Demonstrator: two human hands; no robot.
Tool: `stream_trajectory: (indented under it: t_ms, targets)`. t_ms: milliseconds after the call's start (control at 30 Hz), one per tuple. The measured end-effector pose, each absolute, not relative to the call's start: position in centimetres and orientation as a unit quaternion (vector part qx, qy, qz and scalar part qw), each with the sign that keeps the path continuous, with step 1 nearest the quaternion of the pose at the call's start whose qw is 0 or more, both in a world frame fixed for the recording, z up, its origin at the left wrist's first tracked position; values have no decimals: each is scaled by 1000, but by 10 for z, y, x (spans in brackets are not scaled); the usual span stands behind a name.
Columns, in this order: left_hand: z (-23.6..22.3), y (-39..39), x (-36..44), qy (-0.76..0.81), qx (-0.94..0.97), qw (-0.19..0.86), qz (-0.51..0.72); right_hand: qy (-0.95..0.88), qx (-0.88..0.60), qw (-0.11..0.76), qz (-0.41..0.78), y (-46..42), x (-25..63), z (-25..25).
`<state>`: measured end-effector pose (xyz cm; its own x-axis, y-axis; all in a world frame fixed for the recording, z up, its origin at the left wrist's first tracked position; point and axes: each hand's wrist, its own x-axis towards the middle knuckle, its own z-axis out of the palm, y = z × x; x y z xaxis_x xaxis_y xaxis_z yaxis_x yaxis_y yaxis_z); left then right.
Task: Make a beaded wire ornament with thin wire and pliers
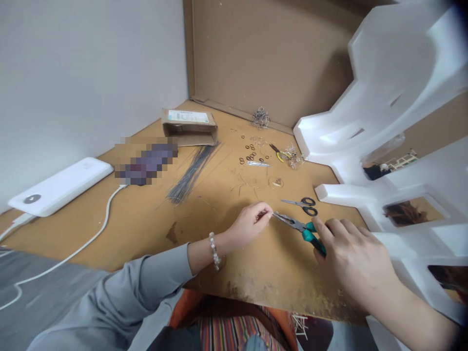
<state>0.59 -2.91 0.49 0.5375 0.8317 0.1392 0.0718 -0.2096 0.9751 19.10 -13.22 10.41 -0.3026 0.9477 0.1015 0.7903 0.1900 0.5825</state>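
My right hand (353, 251) is closed round the teal handles of a pair of needle-nose pliers (298, 225). The pliers' long jaws point left, and their tips meet the fingertips of my left hand (251, 225). Those fingers are pinched on something small; a dark reddish bit shows between them, too small to make out. Just beyond the pliers lie scissors (305, 204) with black handles. Farther back on the table are several small dark rings (251, 157) and a small pair of yellow-handled pliers (280, 154).
A bundle of thin grey wires (193, 173) lies before an open cardboard box (190, 129). Tangled wire (261, 118) sits at the back. At left are a white power bank (62, 187) and a blurred-out device (148, 163). White foam (340, 170) borders the right side.
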Motion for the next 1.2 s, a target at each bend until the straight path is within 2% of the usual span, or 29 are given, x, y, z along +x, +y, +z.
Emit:
stream_trajectory:
  t_ms: [267, 767, 1000, 1100, 1200]
  targets:
    - [4, -29, 6, 313, 687, 547, 362, 764, 578, 112, 265, -131, 195, 104]
    - [1, -33, 9, 294, 638, 610, 368, 769, 559, 131, 282, -135, 197, 103]
    - [-4, -32, 12, 305, 621, 622, 368, 745, 578, 170, 285, -134, 185, 109]
    - [-8, -23, 12, 330, 580, 653, 358, 745, 596, 141, 266, -135, 187, 114]
    - [-14, -11, 9, 336, 540, 688, 350, 740, 638, 93, 192, -131, 196, 112]
